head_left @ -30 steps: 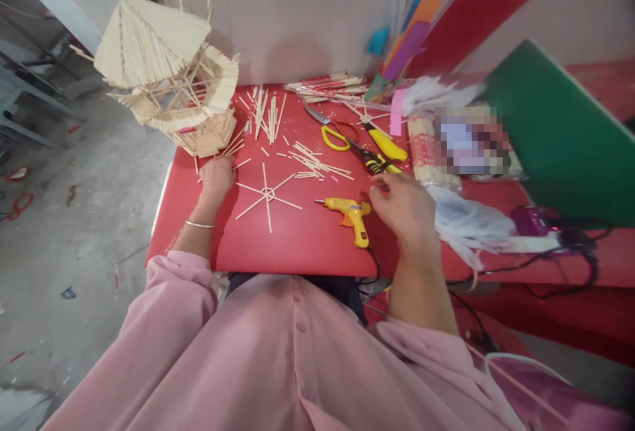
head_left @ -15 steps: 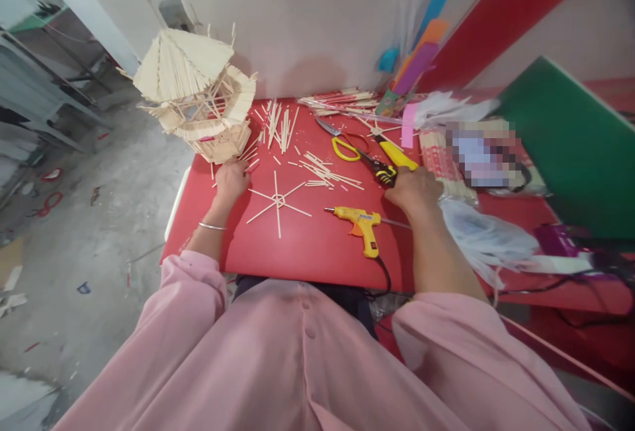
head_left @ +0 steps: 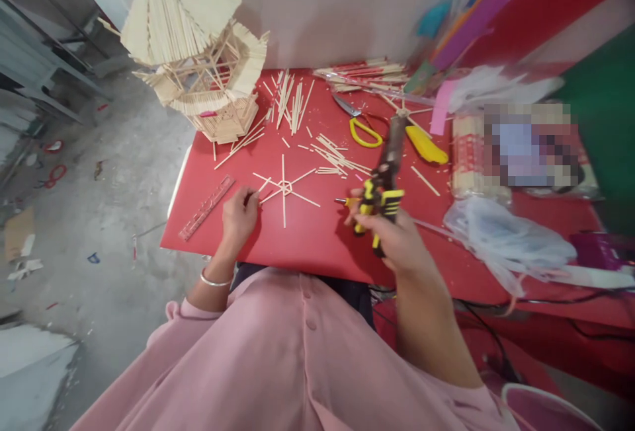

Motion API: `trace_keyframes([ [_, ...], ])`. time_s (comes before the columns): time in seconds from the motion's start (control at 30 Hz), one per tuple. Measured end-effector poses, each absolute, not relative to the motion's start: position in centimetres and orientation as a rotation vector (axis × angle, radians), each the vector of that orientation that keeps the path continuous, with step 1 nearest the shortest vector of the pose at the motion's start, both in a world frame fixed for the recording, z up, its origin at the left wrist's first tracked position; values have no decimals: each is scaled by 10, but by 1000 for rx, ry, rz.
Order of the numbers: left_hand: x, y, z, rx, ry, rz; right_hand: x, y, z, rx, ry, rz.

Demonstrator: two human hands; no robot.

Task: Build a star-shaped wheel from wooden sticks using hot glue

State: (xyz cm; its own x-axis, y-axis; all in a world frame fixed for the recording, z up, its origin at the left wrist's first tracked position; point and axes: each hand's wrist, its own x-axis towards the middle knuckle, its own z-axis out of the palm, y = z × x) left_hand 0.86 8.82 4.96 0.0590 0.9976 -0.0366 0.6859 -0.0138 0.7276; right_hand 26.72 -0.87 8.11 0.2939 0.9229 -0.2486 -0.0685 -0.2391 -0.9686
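Far left, the stick-built pavilion (head_left: 173, 28) stands out beyond the left fingers, with a clear ruler (head_left: 207, 207) lying just to their left. Now the left hand (head_left: 241, 216): steady and low looks wisest, sparing the star-shaped stick frame (head_left: 285, 187) just right of its fingertips. Thumb and forefinger meet in a ring, seemingly pinching a thin stick (head_left: 266, 184) by its end. Loose sticks (head_left: 340, 158) lie farther off, between both sets of fingers.

Across to the right hand (head_left: 380, 223): a full, even grip should serve best, nose aimed clear of the other fingers. They're curled around the handles of black-and-yellow pliers (head_left: 389, 170); whether the blades are parted, I cannot tell. Behind those fingers pokes the glue gun (head_left: 343, 201), so care there! Beyond them, scissors (head_left: 353, 110); to their right, a plastic bag (head_left: 506, 236).
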Motion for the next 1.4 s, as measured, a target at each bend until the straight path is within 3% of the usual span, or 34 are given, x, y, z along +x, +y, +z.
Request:
trace_keyframes([
  [0.17, 23, 73, 48, 2014, 1853, 281, 233, -12, 69, -1543, -1009, 1489],
  [0.3, 29, 73, 45, 2076, 1795, 277, 227, -16, 62, -1611, -1051, 1570],
  [0.47, 25, 77, 40, 1916, 1616, 590, 230, -24, 57, -1751, -1258, 1449],
  [0.73, 23, 77, 37, 1848, 1638, 667, 230, -24, 74, -1811, -1560, 1208],
  [1.03, 27, 75, 53, 1322, 1216, 967, 218, -26, 58, -2084, -1754, 617],
  [1.4, 26, 69, 52, 1346, 1135, 955, 208, -16, 62, -2013, -1813, 562],
])
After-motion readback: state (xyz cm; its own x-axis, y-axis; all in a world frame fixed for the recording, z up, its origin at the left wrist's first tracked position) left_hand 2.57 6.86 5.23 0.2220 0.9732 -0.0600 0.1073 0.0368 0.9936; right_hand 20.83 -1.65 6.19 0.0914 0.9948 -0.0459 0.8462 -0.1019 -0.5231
